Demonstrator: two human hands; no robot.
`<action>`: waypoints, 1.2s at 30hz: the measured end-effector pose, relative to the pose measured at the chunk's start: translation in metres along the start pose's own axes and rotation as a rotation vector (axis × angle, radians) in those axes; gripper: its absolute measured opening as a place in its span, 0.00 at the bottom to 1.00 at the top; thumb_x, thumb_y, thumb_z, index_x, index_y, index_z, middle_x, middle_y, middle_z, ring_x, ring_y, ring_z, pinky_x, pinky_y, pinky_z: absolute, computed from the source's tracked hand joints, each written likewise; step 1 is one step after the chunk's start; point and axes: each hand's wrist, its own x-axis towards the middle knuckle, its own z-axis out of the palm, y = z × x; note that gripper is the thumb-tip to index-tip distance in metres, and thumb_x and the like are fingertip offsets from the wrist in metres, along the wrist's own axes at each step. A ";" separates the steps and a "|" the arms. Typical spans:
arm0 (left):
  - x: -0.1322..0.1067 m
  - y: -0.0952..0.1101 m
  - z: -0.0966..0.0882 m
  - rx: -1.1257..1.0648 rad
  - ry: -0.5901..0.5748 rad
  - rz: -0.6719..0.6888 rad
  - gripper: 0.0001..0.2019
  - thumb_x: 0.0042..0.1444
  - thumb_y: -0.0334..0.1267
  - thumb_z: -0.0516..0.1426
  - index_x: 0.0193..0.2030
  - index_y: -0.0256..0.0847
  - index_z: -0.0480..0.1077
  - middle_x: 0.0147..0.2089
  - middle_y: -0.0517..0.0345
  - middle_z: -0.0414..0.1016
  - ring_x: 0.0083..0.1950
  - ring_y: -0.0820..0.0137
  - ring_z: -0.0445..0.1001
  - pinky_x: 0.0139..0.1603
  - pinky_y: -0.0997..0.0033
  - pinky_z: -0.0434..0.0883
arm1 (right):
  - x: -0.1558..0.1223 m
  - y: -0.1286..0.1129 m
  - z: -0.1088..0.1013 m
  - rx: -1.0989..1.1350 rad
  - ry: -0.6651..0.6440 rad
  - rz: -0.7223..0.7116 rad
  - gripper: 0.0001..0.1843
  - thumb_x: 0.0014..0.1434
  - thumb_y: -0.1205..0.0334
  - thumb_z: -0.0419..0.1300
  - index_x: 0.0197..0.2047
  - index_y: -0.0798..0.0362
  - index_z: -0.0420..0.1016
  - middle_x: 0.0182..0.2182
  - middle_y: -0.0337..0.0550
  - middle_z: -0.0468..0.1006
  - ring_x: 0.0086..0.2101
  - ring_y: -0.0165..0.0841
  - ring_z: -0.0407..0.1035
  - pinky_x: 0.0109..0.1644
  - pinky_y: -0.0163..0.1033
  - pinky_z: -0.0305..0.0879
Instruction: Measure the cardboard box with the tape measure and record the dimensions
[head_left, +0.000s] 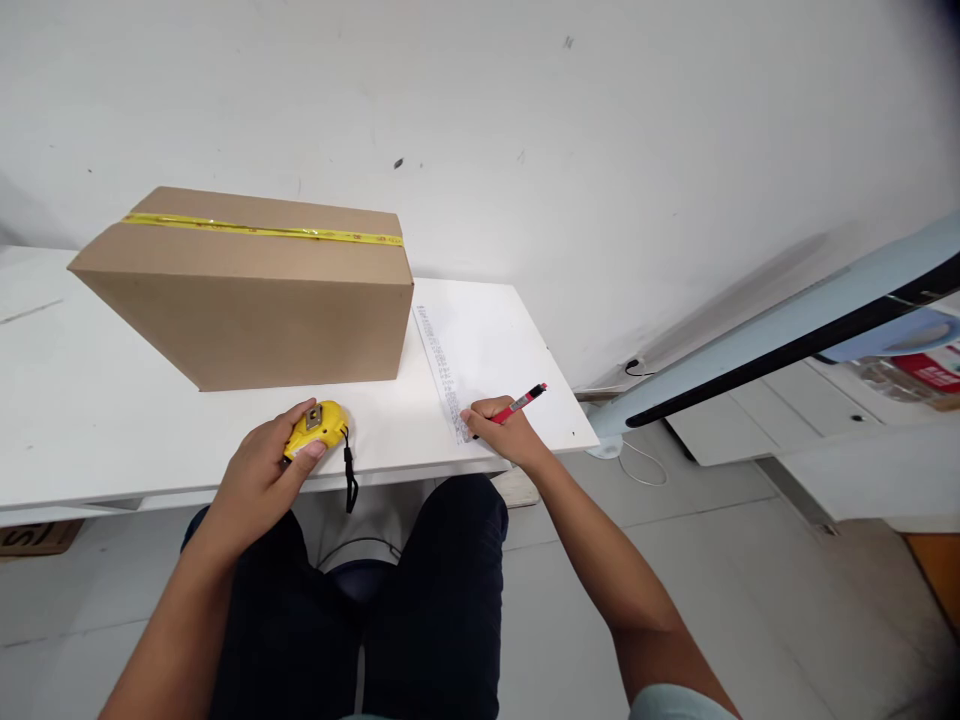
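Observation:
My left hand (264, 470) is closed around a yellow tape measure (321, 427) that rests on the white table (90, 420) near its front edge; a black wrist strap (349, 478) hangs off the edge. My right hand (501, 428) pinches a red pen (525, 402) with its tip on a sheet of paper (487, 360) with a printed column along its left side. A closed cardboard box (255, 295) sealed with yellow tape stands behind the tape measure, just left of the paper.
A white wall rises behind the table. To the right, a pale blue and black bar (787, 335) slants across, with white cabinets (810, 410) beyond it. A white cable (637, 465) lies on the grey floor. My dark-trousered legs (442, 590) are below the table.

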 end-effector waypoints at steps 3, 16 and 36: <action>0.000 -0.001 0.000 0.006 0.004 0.006 0.30 0.65 0.59 0.47 0.68 0.47 0.62 0.67 0.50 0.70 0.64 0.53 0.71 0.63 0.52 0.68 | 0.000 -0.001 0.000 0.004 0.007 -0.001 0.24 0.59 0.52 0.59 0.15 0.50 0.63 0.17 0.37 0.66 0.23 0.31 0.58 0.27 0.38 0.54; 0.001 0.006 -0.003 0.028 -0.007 -0.021 0.33 0.64 0.61 0.46 0.67 0.43 0.63 0.65 0.47 0.72 0.63 0.53 0.72 0.62 0.52 0.69 | 0.000 -0.005 0.002 0.019 0.044 0.011 0.24 0.58 0.52 0.59 0.15 0.49 0.60 0.16 0.36 0.63 0.22 0.31 0.58 0.27 0.38 0.55; 0.001 0.005 -0.002 0.034 -0.019 -0.025 0.34 0.65 0.62 0.46 0.68 0.42 0.62 0.66 0.47 0.71 0.62 0.53 0.72 0.61 0.51 0.68 | 0.002 -0.001 0.003 0.027 0.077 0.010 0.23 0.58 0.54 0.58 0.15 0.49 0.60 0.16 0.35 0.63 0.22 0.30 0.57 0.28 0.38 0.55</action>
